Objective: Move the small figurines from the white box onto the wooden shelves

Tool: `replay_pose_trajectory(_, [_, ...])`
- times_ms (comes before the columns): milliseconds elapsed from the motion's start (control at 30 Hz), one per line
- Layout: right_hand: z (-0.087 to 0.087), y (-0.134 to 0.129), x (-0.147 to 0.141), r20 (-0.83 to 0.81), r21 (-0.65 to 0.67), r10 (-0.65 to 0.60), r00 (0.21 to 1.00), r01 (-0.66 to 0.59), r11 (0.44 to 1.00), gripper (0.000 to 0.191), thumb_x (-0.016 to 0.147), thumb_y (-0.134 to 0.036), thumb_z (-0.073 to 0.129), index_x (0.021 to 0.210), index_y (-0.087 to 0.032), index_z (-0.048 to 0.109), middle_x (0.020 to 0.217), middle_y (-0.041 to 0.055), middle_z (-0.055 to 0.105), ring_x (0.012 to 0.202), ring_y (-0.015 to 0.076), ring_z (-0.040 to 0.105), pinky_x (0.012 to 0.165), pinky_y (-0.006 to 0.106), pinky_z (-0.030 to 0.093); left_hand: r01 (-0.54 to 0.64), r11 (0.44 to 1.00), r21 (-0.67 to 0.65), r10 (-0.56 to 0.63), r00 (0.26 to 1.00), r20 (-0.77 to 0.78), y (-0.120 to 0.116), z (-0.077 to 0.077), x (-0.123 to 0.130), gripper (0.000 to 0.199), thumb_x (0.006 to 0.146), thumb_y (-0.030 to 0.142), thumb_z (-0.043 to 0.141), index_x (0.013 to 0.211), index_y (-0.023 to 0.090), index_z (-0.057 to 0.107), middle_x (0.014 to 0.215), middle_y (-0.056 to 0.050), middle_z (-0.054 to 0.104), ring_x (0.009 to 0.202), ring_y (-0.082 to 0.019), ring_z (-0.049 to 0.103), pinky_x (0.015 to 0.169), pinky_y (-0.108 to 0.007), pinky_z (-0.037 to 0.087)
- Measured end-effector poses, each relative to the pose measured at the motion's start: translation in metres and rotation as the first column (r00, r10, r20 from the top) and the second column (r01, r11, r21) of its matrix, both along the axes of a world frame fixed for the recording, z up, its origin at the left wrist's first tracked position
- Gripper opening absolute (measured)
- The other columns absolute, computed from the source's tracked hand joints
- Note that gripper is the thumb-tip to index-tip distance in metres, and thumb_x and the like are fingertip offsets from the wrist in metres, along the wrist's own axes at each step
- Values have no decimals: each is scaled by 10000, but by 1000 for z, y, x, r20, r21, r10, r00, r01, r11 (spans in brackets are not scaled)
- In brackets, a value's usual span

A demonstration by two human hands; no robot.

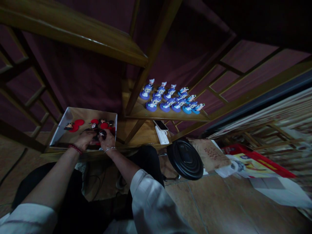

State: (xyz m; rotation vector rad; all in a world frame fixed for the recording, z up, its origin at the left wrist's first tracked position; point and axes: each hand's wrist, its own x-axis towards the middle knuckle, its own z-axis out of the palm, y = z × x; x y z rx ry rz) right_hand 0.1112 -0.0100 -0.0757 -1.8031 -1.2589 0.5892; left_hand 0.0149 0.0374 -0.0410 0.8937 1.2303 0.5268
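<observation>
A shallow cardboard box (73, 112) with white outer sides sits on the low wooden shelf at the left. Inside it lie a small dark-haired figurine (69, 126), round red discs (78, 123) and several more little figures near the right wall. Over the box's near right part, my right hand (109, 141) is closed around a dark-haired figurine (101, 133). My left hand (85, 139) is right beside it, fingers curled in; whatever they grip is too dark to make out.
On a higher wooden shelf (136, 112) stand several purple-haired and blue figurines (154, 103) in rows. A phone (161, 125) and a white object (162, 136) lie on the lower shelf. To the right are a round black stool (185, 158), a cardboard piece (207, 152) and a red package (260, 162).
</observation>
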Motion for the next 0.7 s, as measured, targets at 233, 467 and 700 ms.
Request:
replay_pose_trajectory(233, [0,1,0,26,-8,-50,998,50,999,322,701,-204,555,1020,-169,530,934,47,623,881,155,586,815,253,462,-37,999,-3,36,998,-47,-1,1,-2,21,732,132,519,742,140,503,784,-29,557,616,-118,573,587,-256,523])
replay_pose_trajectory(467, [-3,0,0,92,16,-38,995,36,999,306,692,-178,553,995,-217,542,935,19,604,896,161,563,824,277,453,-55,998,17,56,996,-75,-4,6,0,57,706,101,523,716,155,507,784,-38,564,607,-132,583,556,-246,511])
replay_pose_trajectory(700, [-2,-1,0,68,36,0,998,-2,999,302,710,-209,562,1010,-236,544,933,4,602,886,146,560,827,261,449,-58,998,16,59,997,-43,0,-4,1,56,708,113,512,727,165,514,750,-27,567,588,-133,579,547,-255,516])
